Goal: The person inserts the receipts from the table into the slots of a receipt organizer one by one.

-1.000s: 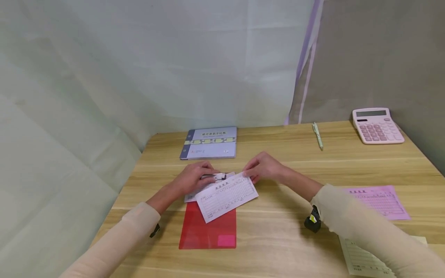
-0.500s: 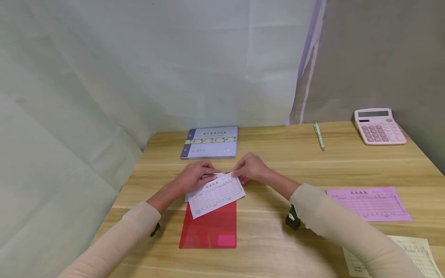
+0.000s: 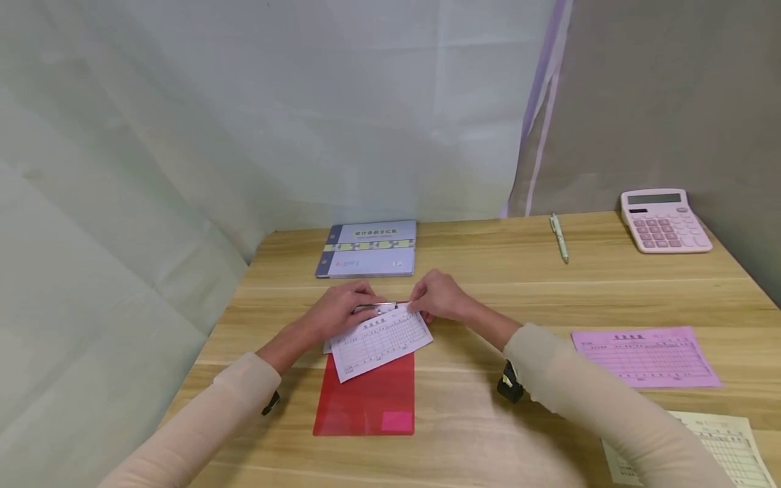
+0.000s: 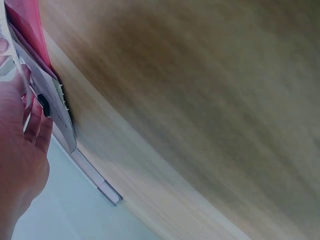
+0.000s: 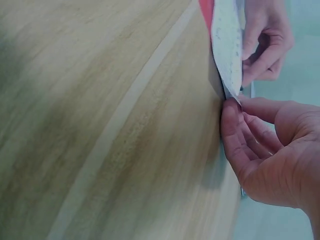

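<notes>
A person's left hand (image 3: 338, 313) grips the metal clip (image 3: 390, 303) of a red clipboard (image 3: 364, 405); near it, the right hand (image 3: 441, 296) pinches a white paper's (image 3: 381, 344) corner.

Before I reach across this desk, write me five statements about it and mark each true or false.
1. The right hand pinches the top white slip. True.
2. In the head view, the calculator lies left of the pen. False: it lies right of the pen.
3. The blue notebook lies farther from the person than the red board. True.
4. The left hand holds the pen. False: it grips the metal clip.
5. The pink slip lies nearer the calculator than the yellow slip does. True.
</notes>
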A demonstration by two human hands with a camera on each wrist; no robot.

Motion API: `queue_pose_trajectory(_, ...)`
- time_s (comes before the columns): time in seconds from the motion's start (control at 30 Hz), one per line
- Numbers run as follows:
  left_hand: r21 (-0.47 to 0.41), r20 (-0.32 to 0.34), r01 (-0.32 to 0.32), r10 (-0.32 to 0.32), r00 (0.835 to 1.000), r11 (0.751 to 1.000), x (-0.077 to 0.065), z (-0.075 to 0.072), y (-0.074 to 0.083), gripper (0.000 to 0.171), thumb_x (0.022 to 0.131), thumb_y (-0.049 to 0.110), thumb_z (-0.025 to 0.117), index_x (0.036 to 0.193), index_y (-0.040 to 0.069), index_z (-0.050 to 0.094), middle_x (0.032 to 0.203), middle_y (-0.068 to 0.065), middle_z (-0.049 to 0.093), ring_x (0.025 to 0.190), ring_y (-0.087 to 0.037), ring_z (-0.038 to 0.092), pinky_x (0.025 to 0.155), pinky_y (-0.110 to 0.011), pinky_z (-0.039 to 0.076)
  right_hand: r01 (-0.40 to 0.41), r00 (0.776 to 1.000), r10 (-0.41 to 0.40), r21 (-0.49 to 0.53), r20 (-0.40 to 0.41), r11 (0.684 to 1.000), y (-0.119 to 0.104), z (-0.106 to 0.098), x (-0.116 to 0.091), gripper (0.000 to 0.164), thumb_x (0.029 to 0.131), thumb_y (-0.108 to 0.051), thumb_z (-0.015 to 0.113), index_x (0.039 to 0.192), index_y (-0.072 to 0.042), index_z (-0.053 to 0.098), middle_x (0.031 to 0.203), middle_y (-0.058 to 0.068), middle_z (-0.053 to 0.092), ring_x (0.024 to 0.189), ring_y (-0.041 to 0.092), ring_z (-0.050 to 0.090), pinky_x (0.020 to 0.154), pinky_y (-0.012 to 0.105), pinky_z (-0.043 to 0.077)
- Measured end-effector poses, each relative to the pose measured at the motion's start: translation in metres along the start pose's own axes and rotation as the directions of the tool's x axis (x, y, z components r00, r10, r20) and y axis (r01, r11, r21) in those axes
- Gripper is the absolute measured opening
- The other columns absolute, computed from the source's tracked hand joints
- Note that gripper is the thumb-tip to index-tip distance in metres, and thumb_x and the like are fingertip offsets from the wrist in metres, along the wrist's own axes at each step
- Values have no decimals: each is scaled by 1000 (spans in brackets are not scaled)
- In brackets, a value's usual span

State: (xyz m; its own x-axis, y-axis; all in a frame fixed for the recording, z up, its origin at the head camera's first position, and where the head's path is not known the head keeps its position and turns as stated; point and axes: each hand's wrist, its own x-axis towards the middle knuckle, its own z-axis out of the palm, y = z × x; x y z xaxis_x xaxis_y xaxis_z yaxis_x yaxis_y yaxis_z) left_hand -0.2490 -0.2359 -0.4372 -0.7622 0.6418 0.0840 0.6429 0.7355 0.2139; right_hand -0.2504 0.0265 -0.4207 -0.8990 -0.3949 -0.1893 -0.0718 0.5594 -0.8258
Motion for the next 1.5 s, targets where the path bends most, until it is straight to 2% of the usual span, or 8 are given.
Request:
queue_pose_trajectory(0.37,4,22,19,-19,1000,1000,-1,0,0,38,99,28,79,136,20,75,110,7,64,94,-11,55,82,-29,48,7,999,-5,-64,35,998,-2,2,1,12,93,-6,82,83,-3,77,63,6,66,51,12,59,52,23,53)
queue_pose_trajectory(0.57,28,-4,-12,12,1000,1000,-2,1,0,37,99,29,79,135,19,76,106,7,63,91,-10,55,80,-28,48,20,1000,-17,-115,21,993,-4,6,3,11,94,-7,81,85,-3,77,63,5,66,50,12,59,50,22,51)
queue_pose_trajectory(0.7,93,-24,-53,55,998,994,-4,3,0,38,100,30,77,135,16,75,103,6,62,90,-11,54,79,-28,48,29,1000,-28,-144,14,989,-6,8,3,11,95,-7,80,85,-2,77,64,4,67,51,12,61,50,23,51)
queue_pose_trajectory(0.83,151,-48,-82,91,995,985,-6,5,0,38,101,29,76,136,15,74,101,5,62,88,-10,53,78,-26,48,8,1000,-10,-173,-9,985,-7,10,3,12,96,-10,80,86,-4,79,65,4,68,52,12,61,50,22,49)
queue_pose_trajectory(0.93,146,-70,-86,97,993,986,-6,6,1,37,101,26,77,136,15,75,100,4,63,86,-11,54,76,-27,48,-3,1000,-2,-188,-26,982,-7,12,4,11,97,-11,79,88,-4,80,68,3,69,52,13,60,50,22,48)
queue_pose_trajectory(1.17,135,-79,-74,85,993,988,-6,4,3,32,102,21,75,133,15,77,99,3,64,87,-13,55,76,-28,48,-13,998,-1,-204,-66,979,-8,14,4,11,98,-8,76,91,-2,81,67,2,68,50,11,57,48,21,44)
queue_pose_trajectory(1.3,136,-84,-71,83,993,988,-7,4,4,32,101,20,77,132,14,77,99,3,64,86,-13,54,74,-28,47,-31,993,8,-202,-117,979,-8,17,3,13,97,-9,76,88,-2,82,66,2,68,53,12,56,50,22,41)
queue_pose_trajectory(1.5,125,-80,-61,71,994,990,-6,5,4,36,100,23,78,134,15,76,101,3,65,85,-12,53,73,-27,46,-42,982,12,-156,-190,987,-6,22,1,13,95,-7,75,85,-1,82,76,4,72,57,14,56,49,22,39)
